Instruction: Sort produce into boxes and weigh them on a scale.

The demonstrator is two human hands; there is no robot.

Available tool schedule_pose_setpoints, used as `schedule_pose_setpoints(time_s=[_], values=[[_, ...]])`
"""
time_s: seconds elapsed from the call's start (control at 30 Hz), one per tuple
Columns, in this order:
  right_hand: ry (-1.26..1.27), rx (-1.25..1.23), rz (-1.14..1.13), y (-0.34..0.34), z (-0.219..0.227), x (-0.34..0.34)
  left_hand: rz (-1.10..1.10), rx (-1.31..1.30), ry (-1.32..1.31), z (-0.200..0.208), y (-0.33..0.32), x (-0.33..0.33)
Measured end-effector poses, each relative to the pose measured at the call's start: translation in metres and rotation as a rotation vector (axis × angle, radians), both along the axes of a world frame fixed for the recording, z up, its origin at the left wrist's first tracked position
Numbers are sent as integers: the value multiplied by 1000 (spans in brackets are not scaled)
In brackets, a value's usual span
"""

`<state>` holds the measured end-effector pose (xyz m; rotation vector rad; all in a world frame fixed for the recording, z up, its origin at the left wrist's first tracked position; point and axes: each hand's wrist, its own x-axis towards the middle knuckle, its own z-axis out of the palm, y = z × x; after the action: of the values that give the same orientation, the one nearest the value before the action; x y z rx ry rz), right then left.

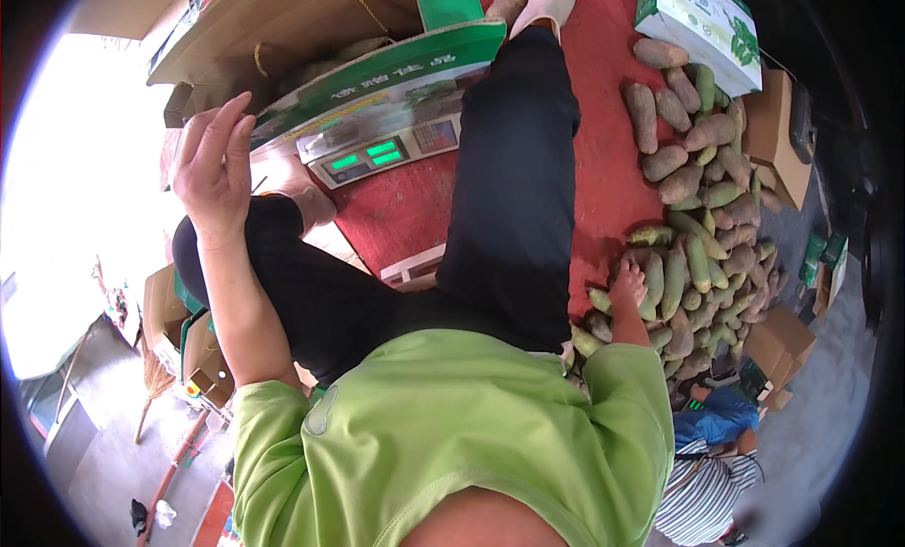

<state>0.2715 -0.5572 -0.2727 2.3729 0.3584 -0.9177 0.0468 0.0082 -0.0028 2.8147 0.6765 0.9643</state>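
My left hand (215, 165) is raised beside a large open cardboard carton (377, 99) with a green and white printed side. Its fingers are loosely stretched, and nothing shows in them. Below the carton is a weighing scale (382, 153) with lit green displays; pale roots lie partly hidden inside the carton. My right hand (628, 289) reaches down to the right, at the edge of a big pile of green radishes (673, 281) and brown, earthy-looking roots (641, 116). Its fingers are apart and slightly bent against the green radishes, with no grip visible.
A red mat (603, 170) lies under the pile. A white and green printed box (702, 29) stands at the far right, near brown cartons (778, 137). A person in a striped top (702, 495) is at lower right. A broom (156, 373) and more boxes are at left.
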Motion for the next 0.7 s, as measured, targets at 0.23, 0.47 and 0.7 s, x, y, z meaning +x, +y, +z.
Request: schedule_pose_setpoints(time_s=[0.23,0.47,0.7], values=[[-67,11,9,-15,-16,-7,-44,-58,93,3,-5,8],[-38,129,-36,17,26,10,-119,-16,177,8,-7,0],[-237,1002,-152,66,42,51,-144,-86,146,16,-10,-1]])
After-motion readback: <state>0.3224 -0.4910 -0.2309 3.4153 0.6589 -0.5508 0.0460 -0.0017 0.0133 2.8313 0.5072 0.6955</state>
